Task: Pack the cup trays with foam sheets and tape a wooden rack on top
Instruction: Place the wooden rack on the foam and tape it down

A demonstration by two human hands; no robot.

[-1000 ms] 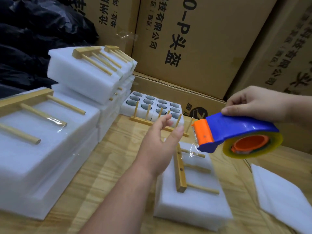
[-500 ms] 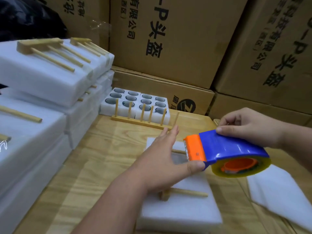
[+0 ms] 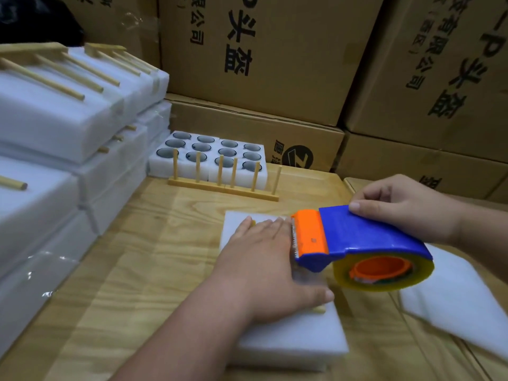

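On the wooden table [image 3: 154,259] in front of us sits a white foam pack [image 3: 288,339], and its long side runs away from us toward the boxes. Our left hand [image 3: 264,259] lies flat on top of it with the fingers straight and close together, pressing down. The wooden rack [image 3: 319,309] is under that hand, so we can only see a little stick end poking out by the thumb and a tiny bit by the fingertips. We think the rack lies along the long way of the pack, but most of it is hidden. Our right hand [image 3: 406,213] grips the back of the blue and orange tape dispenser [image 3: 354,243], with the fingers curled over the top. The toothed orange end points left and sits right beside our left hand, just above the pack. So the tape is on the right, the rack is on the left under the flat hand, and the two are almost touching. We guess the next pull of tape has to go across the pack, over the rack, not along it. The left hand is the nearer one to the rack and may need to slide out of the way. Farther back stand a cup tray [image 3: 209,158] and an upright rack [image 3: 225,185].
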